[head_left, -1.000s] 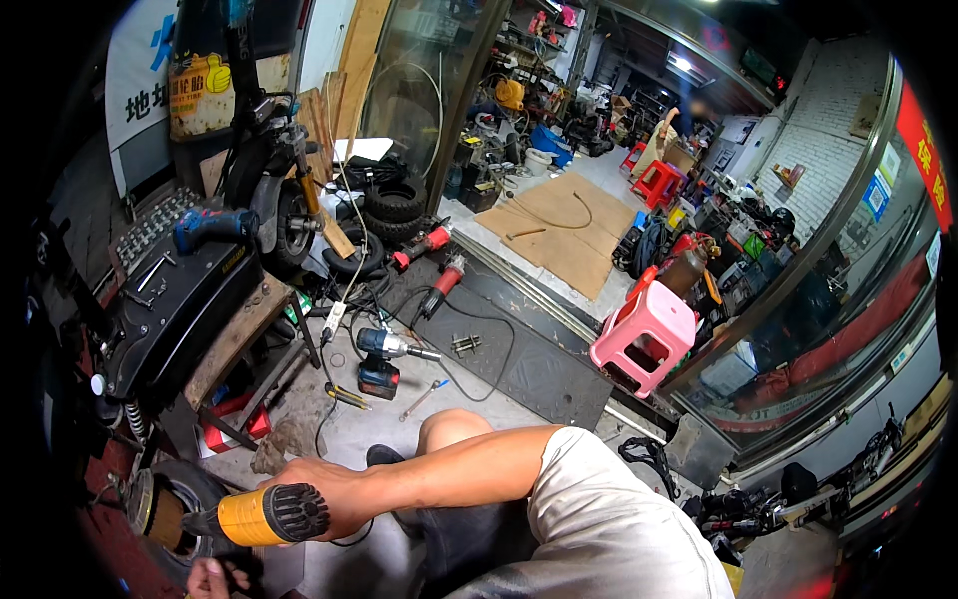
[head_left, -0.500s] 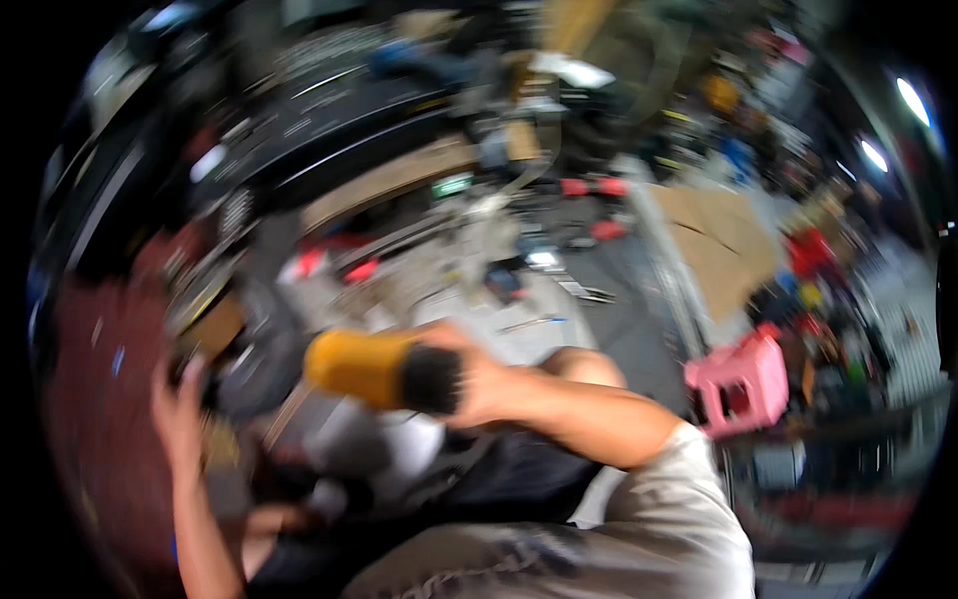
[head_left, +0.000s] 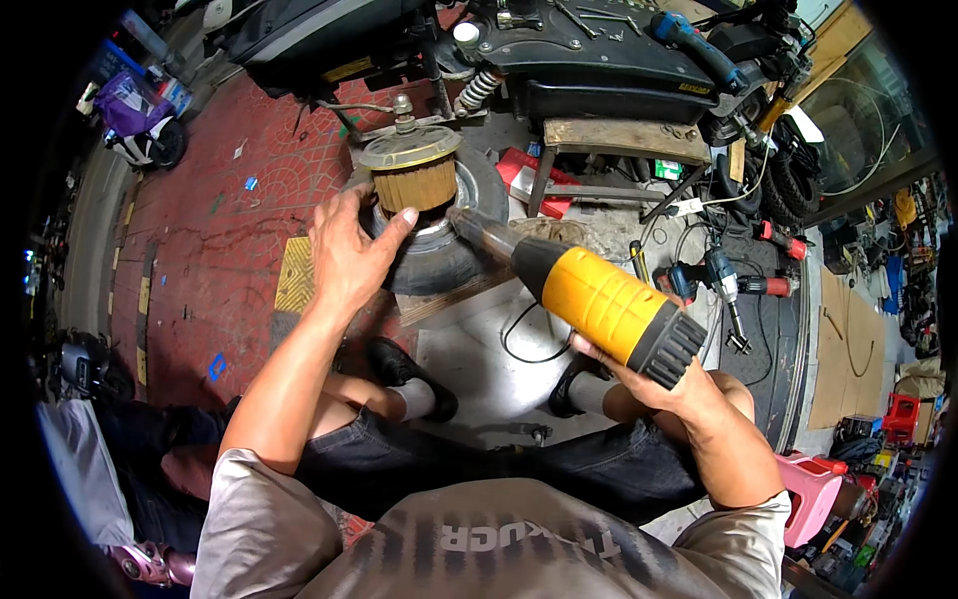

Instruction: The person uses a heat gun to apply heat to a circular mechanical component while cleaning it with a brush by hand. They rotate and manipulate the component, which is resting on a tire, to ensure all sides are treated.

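Note:
My right hand grips a yellow-and-black heat gun, whose metal nozzle angles up-left to beside a ribbed copper-coloured motor core. The core has a round metal end cover with a threaded shaft on top and sits in the hub of a black tyre. My left hand is at the core's near left, fingers spread and apart, thumb at its lower front. Its fingertips rest by the core and hub; exact contact is unclear. A wooden board lies under the tyre.
A scooter body carrying a blue tool and wrenches stands beyond, near a low bench. Power tools and cables lie right, before the cardboard. A pink stool is lower right. Another person's clothed leg appears lower left.
The view has swung left and down onto the wheel. My left hand has come up beside the motor core; my right hand still holds the heat gun, now angled toward the core.

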### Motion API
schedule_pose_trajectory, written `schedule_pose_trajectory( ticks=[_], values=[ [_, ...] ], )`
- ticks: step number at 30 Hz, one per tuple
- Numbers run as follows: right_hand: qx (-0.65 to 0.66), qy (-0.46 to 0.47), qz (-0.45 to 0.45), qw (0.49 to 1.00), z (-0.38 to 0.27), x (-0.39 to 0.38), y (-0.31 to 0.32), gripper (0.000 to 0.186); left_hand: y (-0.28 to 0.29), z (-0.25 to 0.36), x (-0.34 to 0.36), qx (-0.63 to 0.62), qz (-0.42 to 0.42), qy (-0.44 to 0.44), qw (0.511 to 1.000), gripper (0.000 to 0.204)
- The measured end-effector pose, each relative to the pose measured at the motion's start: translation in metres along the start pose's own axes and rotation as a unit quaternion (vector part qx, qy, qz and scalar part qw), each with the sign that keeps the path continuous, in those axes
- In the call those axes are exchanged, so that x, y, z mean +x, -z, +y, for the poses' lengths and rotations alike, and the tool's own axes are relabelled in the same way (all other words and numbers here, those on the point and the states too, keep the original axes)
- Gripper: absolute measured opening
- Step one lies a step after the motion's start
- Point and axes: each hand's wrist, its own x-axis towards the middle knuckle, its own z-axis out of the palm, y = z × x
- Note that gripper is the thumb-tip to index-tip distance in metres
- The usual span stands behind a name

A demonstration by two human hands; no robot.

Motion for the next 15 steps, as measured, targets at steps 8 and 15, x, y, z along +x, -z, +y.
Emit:
schedule_pose_trajectory(
  ticks=[8,15],
  values=[
    [0.001,-0.036,0.044,0.998,0.008,0.016,0.000,0.034,-0.006,0.003,0.013,-0.004,0.009,0.026,1.000,0.071],
    [0.090,-0.065,0.054,0.992,0.012,0.021,-0.001,0.042,-0.012,-0.008,0.024,-0.009,-0.011,0.046,0.999,0.082]
  ],
)
